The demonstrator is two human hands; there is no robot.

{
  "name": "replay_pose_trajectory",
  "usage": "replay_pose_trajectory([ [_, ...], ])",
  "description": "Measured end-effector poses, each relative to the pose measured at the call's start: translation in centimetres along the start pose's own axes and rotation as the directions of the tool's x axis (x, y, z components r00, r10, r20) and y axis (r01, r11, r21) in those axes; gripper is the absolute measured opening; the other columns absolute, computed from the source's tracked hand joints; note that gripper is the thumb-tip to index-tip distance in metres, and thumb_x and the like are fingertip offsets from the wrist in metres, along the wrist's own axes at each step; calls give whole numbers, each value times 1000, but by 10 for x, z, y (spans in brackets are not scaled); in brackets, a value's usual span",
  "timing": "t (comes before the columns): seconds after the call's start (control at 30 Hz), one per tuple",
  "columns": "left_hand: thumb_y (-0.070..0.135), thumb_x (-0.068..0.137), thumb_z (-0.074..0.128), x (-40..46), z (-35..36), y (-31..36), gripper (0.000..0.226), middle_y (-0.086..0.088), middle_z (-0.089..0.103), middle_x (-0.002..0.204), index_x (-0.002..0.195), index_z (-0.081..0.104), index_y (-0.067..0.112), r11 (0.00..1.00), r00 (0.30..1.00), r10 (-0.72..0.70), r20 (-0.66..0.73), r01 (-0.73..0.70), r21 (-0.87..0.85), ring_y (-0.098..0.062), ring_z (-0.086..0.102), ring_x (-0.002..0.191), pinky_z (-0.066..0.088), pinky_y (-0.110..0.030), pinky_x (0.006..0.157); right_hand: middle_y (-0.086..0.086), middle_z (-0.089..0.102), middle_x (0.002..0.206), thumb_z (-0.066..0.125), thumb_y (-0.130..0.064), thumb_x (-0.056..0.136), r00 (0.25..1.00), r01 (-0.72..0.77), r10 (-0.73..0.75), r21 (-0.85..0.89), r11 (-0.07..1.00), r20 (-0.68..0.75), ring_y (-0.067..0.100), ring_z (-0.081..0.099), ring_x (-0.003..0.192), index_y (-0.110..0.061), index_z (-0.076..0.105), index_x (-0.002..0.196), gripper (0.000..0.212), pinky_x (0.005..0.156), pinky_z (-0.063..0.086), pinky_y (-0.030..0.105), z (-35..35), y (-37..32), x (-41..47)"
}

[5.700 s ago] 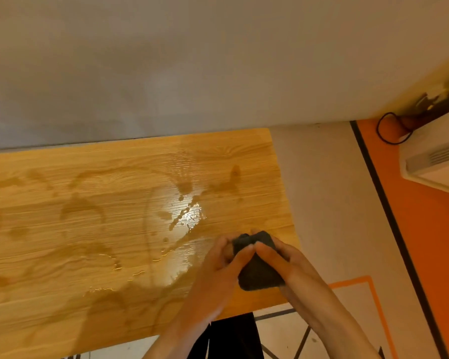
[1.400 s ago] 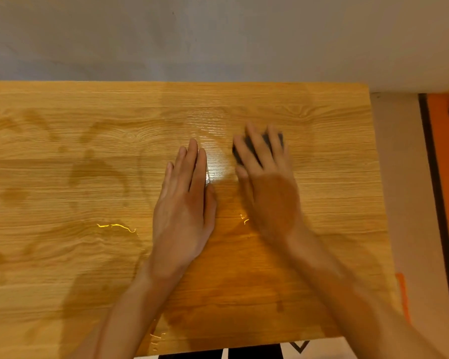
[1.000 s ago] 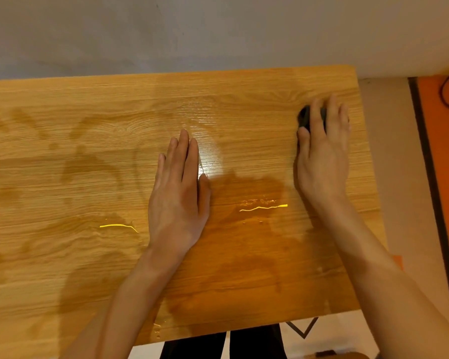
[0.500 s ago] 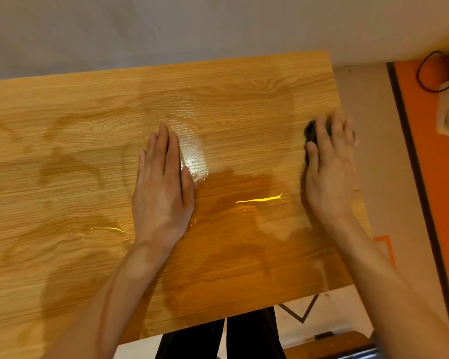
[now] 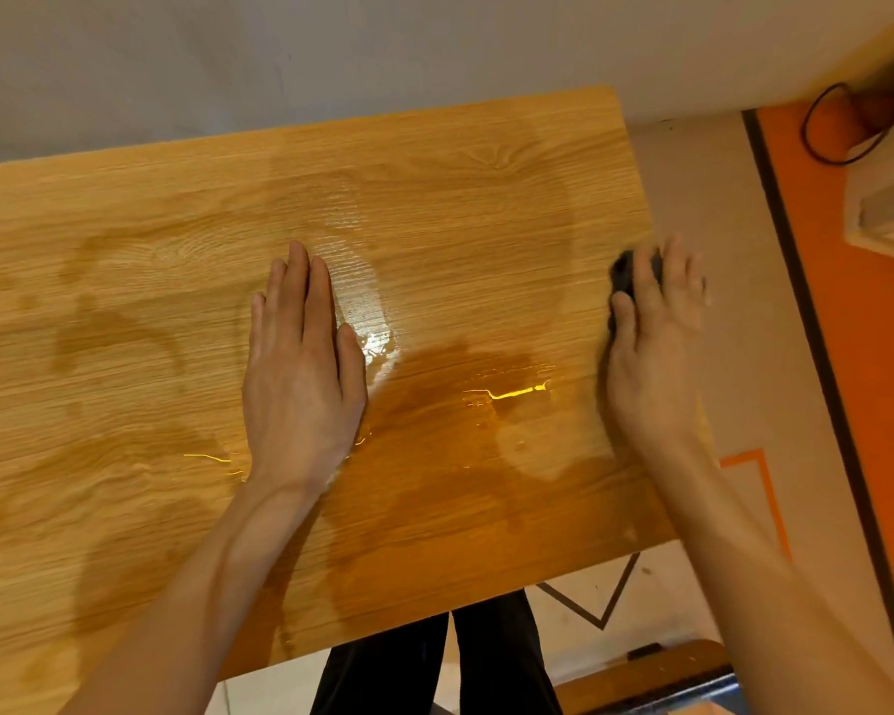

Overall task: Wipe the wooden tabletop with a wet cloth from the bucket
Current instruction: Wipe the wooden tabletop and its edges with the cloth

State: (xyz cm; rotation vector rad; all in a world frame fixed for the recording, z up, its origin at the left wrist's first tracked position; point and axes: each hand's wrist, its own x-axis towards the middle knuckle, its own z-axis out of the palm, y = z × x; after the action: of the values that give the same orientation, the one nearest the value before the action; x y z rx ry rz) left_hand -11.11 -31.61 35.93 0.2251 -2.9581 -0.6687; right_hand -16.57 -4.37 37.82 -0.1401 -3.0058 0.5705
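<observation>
The wooden tabletop (image 5: 125, 301) fills most of the view, streaked with wet patches and a shiny puddle near its middle. My left hand (image 5: 303, 374) lies flat on the wood, fingers straight and together. My right hand (image 5: 651, 353) presses a dark wet cloth (image 5: 624, 270) against the table's right edge with straight fingers; only the cloth's upper left part shows beyond my fingertips, and my outer fingers reach past the edge. The bucket is not in view.
A grey wall runs along the table's far side. Right of the table lie a beige floor strip, a black line and orange flooring (image 5: 878, 405). A white appliance (image 5: 888, 209) with a black cable stands at the far right. My dark trouser legs (image 5: 434, 663) show below the near edge.
My right hand has swept the cloth from the table's middle over to the right edge and then toward me along that edge. My left hand has stayed flat in place.
</observation>
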Motion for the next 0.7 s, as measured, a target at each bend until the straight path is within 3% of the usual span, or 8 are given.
replay_pose_trajectory([
  [0.07, 17, 107, 36, 1, 0, 0, 52, -16, 21, 166, 156, 27, 0, 1000, 1000, 3, -4, -3, 0, -30, 16, 155, 10, -44, 128, 16, 20, 158, 40, -7, 98, 1000, 3, -5, -76, 997, -25, 37, 13, 147, -9, 34, 147, 49, 121, 9, 49, 18, -36, -14],
  [0.17, 16, 107, 37, 1, 0, 1, 53, -15, 21, 166, 156, 28, 0, 1000, 1000, -1, -7, 1, 6, -30, 16, 155, 8, -41, 128, 16, 16, 159, 41, -9, 92, 952, 293, -282, -88, 952, 117, 38, 10, 147, -12, 28, 148, 58, 119, 13, 55, 44, -98, -59],
  [0.3, 16, 107, 36, 1, -1, 4, 53, -15, 21, 166, 156, 27, 0, 1000, 1000, -6, -11, 6, 5, -29, 16, 155, 6, -37, 128, 16, 32, 154, 43, -19, 95, 843, 513, -503, -4, 858, 193, 34, 24, 144, -13, 42, 141, 46, 120, 16, 43, 27, -68, -56],
  [0.37, 16, 106, 37, 2, -1, 3, 53, -15, 21, 166, 156, 28, 0, 1000, 1000, -14, -7, 14, -8, -29, 16, 155, 5, -36, 128, 20, 35, 151, 49, -11, 95, 915, 383, -381, 15, 924, 130, 31, 23, 143, -8, 47, 137, 42, 123, 9, 38, 7, -24, -38],
  [0.43, 15, 106, 38, 1, -3, 2, 52, -14, 21, 166, 155, 29, 1, 999, 1000, -26, 3, 26, -41, -27, 15, 155, 4, -35, 128, 13, 20, 159, 39, -19, 103, 992, 100, -102, 29, 995, 81, 28, 10, 148, -12, 37, 147, 45, 122, 7, 43, -11, 10, -31],
  [0.53, 16, 106, 39, -7, -10, 1, 52, -14, 20, 166, 156, 29, 2, 996, 999, -13, 40, 16, -86, -26, 14, 156, 6, -40, 128, 14, 18, 159, 35, -18, 104, 993, -108, 108, 4, 994, -50, 34, 10, 148, -11, 33, 149, 46, 122, 6, 46, 1, -9, -40],
  [0.6, 19, 106, 37, -24, -17, 4, 53, -11, 21, 167, 156, 29, 4, 995, 998, -30, 53, 35, -96, -24, 14, 156, 6, -38, 128, 20, 15, 159, 35, -15, 101, 999, 50, -51, -82, 995, -11, 41, 11, 146, -9, 26, 150, 50, 119, 14, 55, 18, -49, -56],
  [0.7, 23, 106, 35, -59, -20, 14, 54, -6, 18, 168, 158, 28, 8, 989, 994, -85, 66, 92, -114, -17, 9, 157, 3, -35, 128, 11, 9, 162, 32, -28, 101, 937, 320, -308, -49, 946, 166, 33, 5, 149, -18, 20, 152, 53, 120, 14, 53, 37, -85, -88],
])
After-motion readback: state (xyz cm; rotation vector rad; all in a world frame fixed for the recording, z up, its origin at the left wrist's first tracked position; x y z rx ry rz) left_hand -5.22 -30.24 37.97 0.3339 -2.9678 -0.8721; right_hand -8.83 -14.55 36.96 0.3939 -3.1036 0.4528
